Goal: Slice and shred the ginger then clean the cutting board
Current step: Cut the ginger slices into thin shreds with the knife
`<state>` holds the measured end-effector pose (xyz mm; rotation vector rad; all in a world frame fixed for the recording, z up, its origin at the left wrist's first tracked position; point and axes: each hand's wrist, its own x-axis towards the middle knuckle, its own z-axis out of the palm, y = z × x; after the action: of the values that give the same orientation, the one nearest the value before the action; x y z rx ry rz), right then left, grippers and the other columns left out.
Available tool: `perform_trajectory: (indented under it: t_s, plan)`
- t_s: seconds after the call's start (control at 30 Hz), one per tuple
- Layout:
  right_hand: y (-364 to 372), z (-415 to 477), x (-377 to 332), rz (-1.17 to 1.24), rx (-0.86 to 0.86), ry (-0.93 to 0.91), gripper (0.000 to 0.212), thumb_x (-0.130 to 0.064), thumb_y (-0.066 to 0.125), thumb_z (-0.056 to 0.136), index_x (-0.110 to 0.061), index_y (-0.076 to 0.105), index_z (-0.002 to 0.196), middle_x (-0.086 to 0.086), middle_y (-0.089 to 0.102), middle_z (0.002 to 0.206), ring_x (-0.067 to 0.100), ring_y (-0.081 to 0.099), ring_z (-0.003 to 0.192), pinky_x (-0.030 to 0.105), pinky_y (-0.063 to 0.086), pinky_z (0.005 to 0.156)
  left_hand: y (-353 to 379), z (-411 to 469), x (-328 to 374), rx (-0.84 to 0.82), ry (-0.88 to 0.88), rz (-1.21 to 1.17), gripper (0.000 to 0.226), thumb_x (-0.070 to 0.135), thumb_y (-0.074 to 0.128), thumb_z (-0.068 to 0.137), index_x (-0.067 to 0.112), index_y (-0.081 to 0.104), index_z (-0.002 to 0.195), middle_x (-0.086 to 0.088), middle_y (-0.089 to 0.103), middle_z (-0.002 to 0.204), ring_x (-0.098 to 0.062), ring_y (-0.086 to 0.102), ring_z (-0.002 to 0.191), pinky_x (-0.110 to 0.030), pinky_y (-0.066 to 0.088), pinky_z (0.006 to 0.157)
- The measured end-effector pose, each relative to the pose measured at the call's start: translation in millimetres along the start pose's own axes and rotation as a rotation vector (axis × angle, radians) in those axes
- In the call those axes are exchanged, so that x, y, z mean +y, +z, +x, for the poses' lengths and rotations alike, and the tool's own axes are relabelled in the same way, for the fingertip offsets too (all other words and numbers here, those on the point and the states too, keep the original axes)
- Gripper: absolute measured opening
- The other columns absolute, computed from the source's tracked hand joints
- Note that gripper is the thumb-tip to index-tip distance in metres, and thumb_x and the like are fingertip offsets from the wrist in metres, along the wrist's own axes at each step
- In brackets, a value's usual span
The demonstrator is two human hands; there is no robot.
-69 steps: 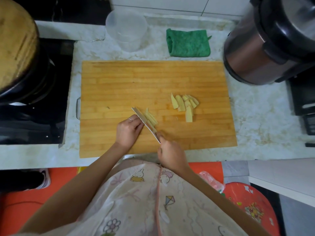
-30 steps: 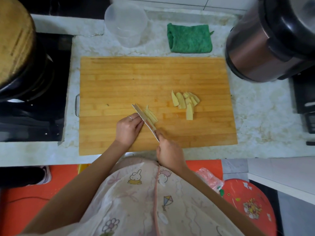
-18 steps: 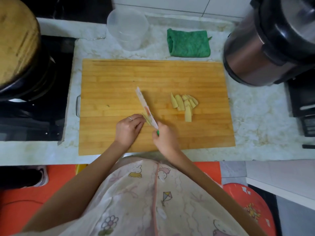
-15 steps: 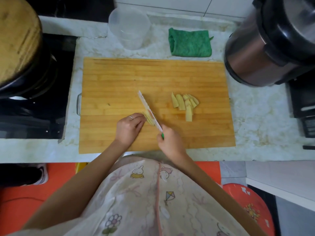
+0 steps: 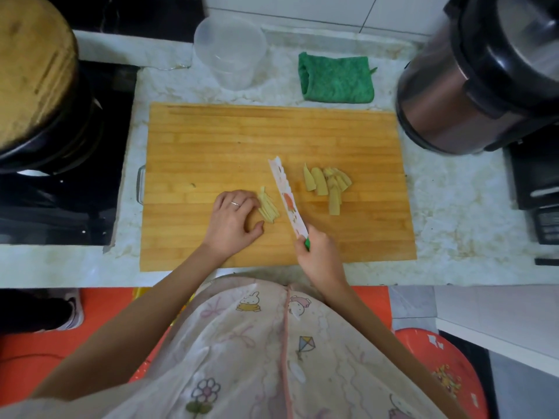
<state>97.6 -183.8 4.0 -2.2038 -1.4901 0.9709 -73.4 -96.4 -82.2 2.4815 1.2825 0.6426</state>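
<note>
The left hand (image 5: 231, 226) curls its fingers (image 5: 242, 198) claw-like against the ginger shreds (image 5: 268, 206) on the cutting board (image 5: 242, 137), steadying them with tips tucked back. The right hand (image 5: 321, 260) grips the knife (image 5: 286, 198), blade just beside the shreds. Uncut ginger slices (image 5: 328, 184) wait further right, probably next.

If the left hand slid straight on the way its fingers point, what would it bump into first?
The ginger shreds: the fingertips of the left hand sit right beside that pile, perhaps touching it already. Just beyond lies the blade of the knife in the right hand.
</note>
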Motion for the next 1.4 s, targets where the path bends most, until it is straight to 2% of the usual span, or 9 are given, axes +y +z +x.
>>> perform_trajectory:
  t_s: [0.07,0.17,0.5,0.77,1.03,1.2,1.4]
  plan:
    - [0,-3,2,0.018,0.003,-0.019,0.031,-0.007,0.044,0.095,-0.007,0.059,0.121,0.006,0.053,0.061,0.015,0.043,0.049,0.019,0.029,0.043,-1,2,2,-0.04,0.01,0.037,0.038,0.042,0.063,0.07,0.013,0.063,0.094,-0.005,0.061,0.105,-0.022,0.049,0.106,-0.038,0.032,0.093]
    - [-3,-5,3,0.028,0.015,-0.028,0.031,-0.005,0.045,0.094,-0.006,0.06,0.12,-0.007,0.044,0.055,0.009,0.037,0.045,0.018,0.034,0.044,1,7,3,-0.064,0.019,0.049,0.037,0.046,0.062,0.069,0.015,0.065,0.088,-0.006,0.06,0.103,-0.023,0.046,0.106,-0.039,0.029,0.094]
    - [-8,-6,7,0.064,0.013,-0.011,0.024,-0.007,0.044,0.095,-0.003,0.061,0.111,-0.011,0.042,0.055,0.006,0.037,0.046,0.018,0.032,0.044,5,6,10,-0.02,0.027,-0.029,0.021,0.035,0.059,0.074,0.017,0.069,0.077,0.002,0.064,0.089,-0.017,0.048,0.1,-0.037,0.027,0.095]
    - [-12,-4,10,0.051,-0.015,-0.021,0.031,-0.009,0.043,0.096,-0.007,0.058,0.123,-0.009,0.046,0.059,0.007,0.038,0.046,0.019,0.033,0.043,2,7,9,-0.043,0.042,-0.081,0.02,0.034,0.057,0.078,0.019,0.071,0.08,0.006,0.065,0.088,-0.014,0.049,0.101,-0.035,0.023,0.097]
    - [-18,0,9,0.02,-0.039,-0.042,0.03,-0.011,0.041,0.097,-0.01,0.058,0.122,-0.007,0.046,0.059,0.009,0.038,0.046,0.017,0.033,0.042,3,5,5,-0.095,0.08,-0.105,0.016,0.029,0.055,0.085,0.023,0.07,0.086,0.009,0.063,0.091,-0.014,0.05,0.102,-0.035,0.02,0.099]
    - [-19,1,11,0.012,-0.052,-0.052,0.033,-0.01,0.041,0.096,-0.012,0.056,0.126,0.001,0.056,0.067,0.01,0.04,0.046,0.019,0.031,0.039,4,5,5,-0.105,0.125,-0.093,0.019,0.026,0.053,0.088,0.024,0.072,0.089,0.009,0.063,0.091,-0.015,0.05,0.1,-0.038,0.021,0.099]
    - [-22,-1,15,0.025,-0.059,-0.035,0.028,-0.009,0.042,0.096,-0.009,0.06,0.117,-0.011,0.046,0.059,0.008,0.038,0.045,0.017,0.032,0.039,4,6,6,-0.116,0.155,-0.084,0.026,0.019,0.049,0.087,0.027,0.073,0.095,0.009,0.06,0.087,-0.015,0.05,0.097,-0.039,0.021,0.099]
